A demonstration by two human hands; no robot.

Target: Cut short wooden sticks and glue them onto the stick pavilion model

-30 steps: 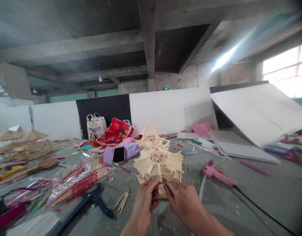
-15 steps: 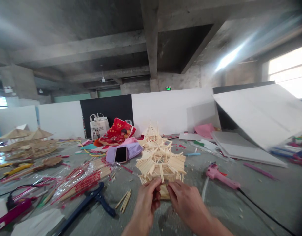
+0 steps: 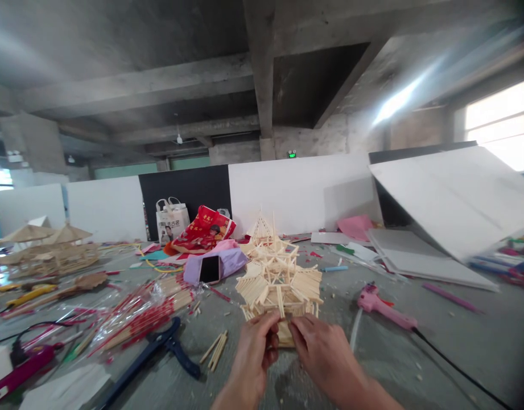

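A pagoda-like model (image 3: 283,279) built of thin wooden sticks stands in front of me, with tiered, flared roofs. My left hand (image 3: 257,344) is at the model's near side, its thumb and fingers pinched together and curled. Opposite it, my right hand (image 3: 324,344) also has its fingers closed in a pinch, just right of the model's middle. Whatever lies between the fingertips is hidden or too small to name. Below and between the hands, part of the model's pale wooden base shows. Several loose short sticks (image 3: 218,348) lie left of my left hand.
A dark blue cutter-like hand tool (image 3: 159,348) lies at left, near plastic-wrapped sticks (image 3: 146,310). At right rests a pink glue gun (image 3: 385,307) with a black cord. A phone (image 3: 210,269) lies on purple cloth. More stick models (image 3: 48,250) stand far left; white boards (image 3: 424,256) lie right.
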